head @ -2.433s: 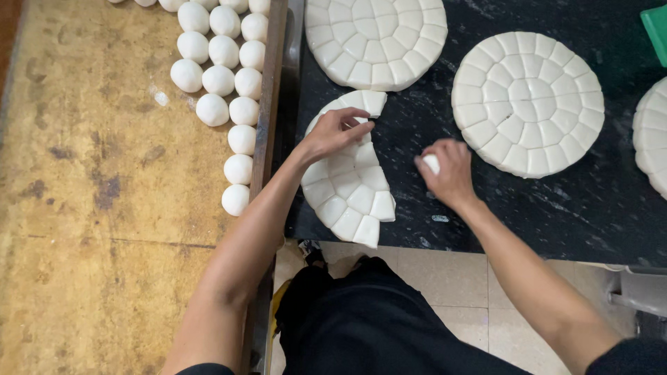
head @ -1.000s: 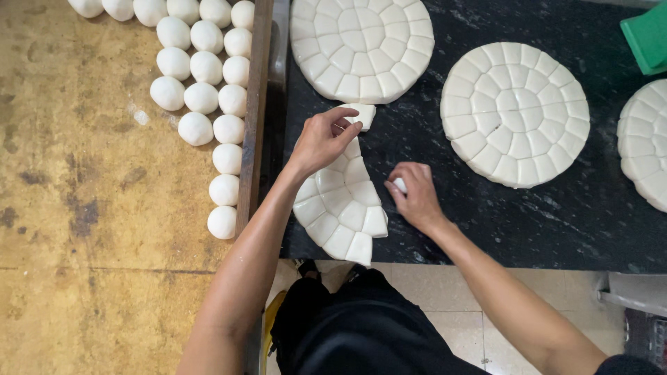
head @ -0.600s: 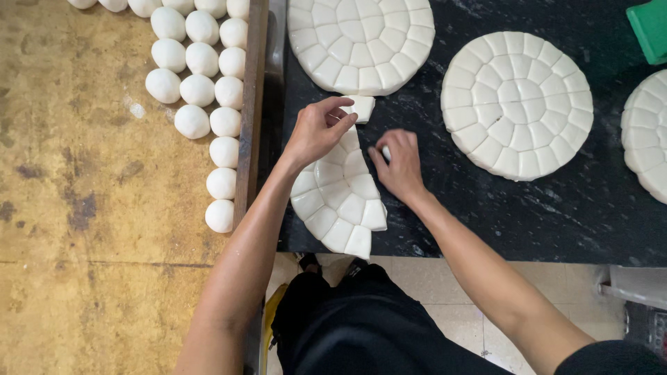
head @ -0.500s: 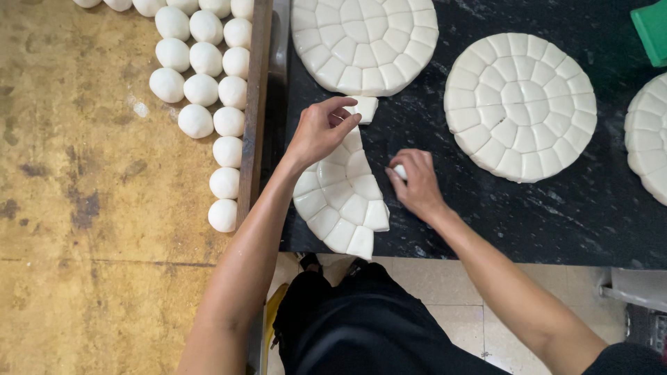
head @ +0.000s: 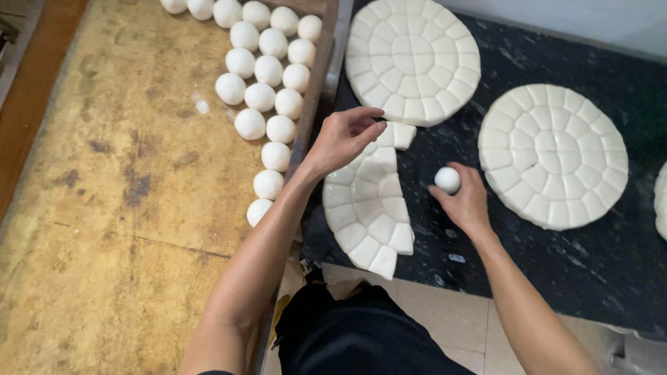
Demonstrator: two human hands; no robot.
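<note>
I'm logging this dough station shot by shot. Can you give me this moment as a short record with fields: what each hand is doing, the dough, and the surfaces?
left hand: left hand raised over the partial dough disc, fingertips pinched together; cannot tell if it holds anything
right hand: right hand cups a small dough ball
dough discs: two whole scored discs on the dark counter
dough balls: rows of balls on the wooden board

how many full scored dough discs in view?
2 whole: one disc top centre, one at right, both on the dark counter. A third is cut off by the right edge. The partly used disc between the hands is not whole.
</note>
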